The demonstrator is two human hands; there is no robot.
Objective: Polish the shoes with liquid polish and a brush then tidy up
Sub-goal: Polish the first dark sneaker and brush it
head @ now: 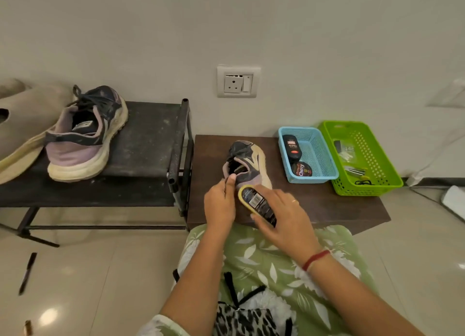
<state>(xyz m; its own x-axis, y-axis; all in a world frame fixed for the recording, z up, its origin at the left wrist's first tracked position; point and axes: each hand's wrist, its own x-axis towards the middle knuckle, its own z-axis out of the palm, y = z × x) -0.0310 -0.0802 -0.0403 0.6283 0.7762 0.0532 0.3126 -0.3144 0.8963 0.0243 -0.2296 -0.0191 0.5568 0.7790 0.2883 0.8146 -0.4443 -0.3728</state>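
Observation:
A worn dark-and-lilac sneaker with a cream sole stands on the low brown table, toe pointing away. My left hand grips its heel, thumb hooked over the collar. My right hand holds a black polish applicator with a yellow sponge edge against the back of that shoe. The matching sneaker sits on the black metal rack at left.
A blue basket holds a black polish bottle and a round Cherry tin. Beside it stands a green basket with small items. A beige slipper lies on the rack. A black pen lies on the tiled floor.

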